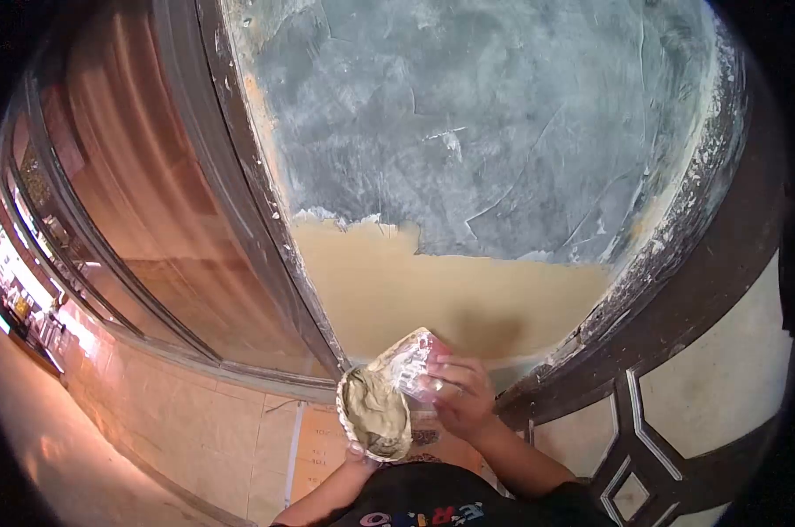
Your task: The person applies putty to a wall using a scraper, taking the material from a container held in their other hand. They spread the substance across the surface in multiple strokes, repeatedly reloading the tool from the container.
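My left hand (356, 460) is closed on the lower rim of a bowl (342, 413) of thick greyish-beige paste (375, 402). The rim is crusted with dried paste. In my right hand (466, 395) is a flat pinkish-red spreader (432, 350), its face smeared with pale paste. The spreader is at the bowl's upper right edge. Beyond both hands stands a wall panel, its upper part coated grey (467, 123) with a ragged lower border, its lower strip plain cream (450, 294).
Dark, paint-spattered wooden frames (270, 202) border the panel, left and right. A glazed window with a brownish curtain (143, 149) is at left. Below are a tiled floor (195, 413) and a printed orange sheet (318, 448). Dark-trimmed pale panelling (713, 369) stands at right.
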The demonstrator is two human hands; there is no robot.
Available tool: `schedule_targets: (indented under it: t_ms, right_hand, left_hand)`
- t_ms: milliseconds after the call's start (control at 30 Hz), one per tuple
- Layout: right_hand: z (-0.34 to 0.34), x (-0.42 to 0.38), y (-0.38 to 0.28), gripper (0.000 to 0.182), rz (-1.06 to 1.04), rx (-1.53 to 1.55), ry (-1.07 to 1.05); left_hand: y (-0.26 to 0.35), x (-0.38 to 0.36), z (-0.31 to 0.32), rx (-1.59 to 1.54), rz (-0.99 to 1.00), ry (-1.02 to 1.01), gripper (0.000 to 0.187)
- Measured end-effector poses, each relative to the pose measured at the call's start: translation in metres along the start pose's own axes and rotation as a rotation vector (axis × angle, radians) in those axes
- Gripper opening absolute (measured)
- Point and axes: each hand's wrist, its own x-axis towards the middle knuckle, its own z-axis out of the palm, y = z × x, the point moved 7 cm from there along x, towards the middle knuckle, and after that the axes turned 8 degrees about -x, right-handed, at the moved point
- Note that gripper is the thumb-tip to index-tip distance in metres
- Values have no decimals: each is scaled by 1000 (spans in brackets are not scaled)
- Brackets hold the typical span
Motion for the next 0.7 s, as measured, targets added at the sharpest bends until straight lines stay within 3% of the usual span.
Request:
schedule_targets:
  t_ms: [67, 133, 167, 233, 267, 367, 700]
  right_hand:
    - [3, 0, 17, 15, -27, -17, 22]
    - [15, -1, 52, 22, 319, -135, -232]
    - [12, 7, 56, 22, 319, -142, -227]
    - [4, 27, 76, 25, 523, -126, -252]
    - [1, 39, 79, 25, 522, -134, -249]
    - [-10, 78, 68, 32, 263, -367, -206]
    - [-1, 141, 53, 26, 141, -773, -245]
  left_hand:
    - [2, 5, -6, -54, -12, 31, 111]
    - [5, 6, -17, -106, -27, 61, 110]
    - [7, 4, -23, -132, -35, 77, 110]
    - [11, 3, -42, -186, -52, 109, 109]
    - [11, 1, -46, -214, -61, 126, 109]
    - [14, -9, -67, -299, -92, 178, 107]
    - [19, -7, -100, -583, -228, 347, 104]
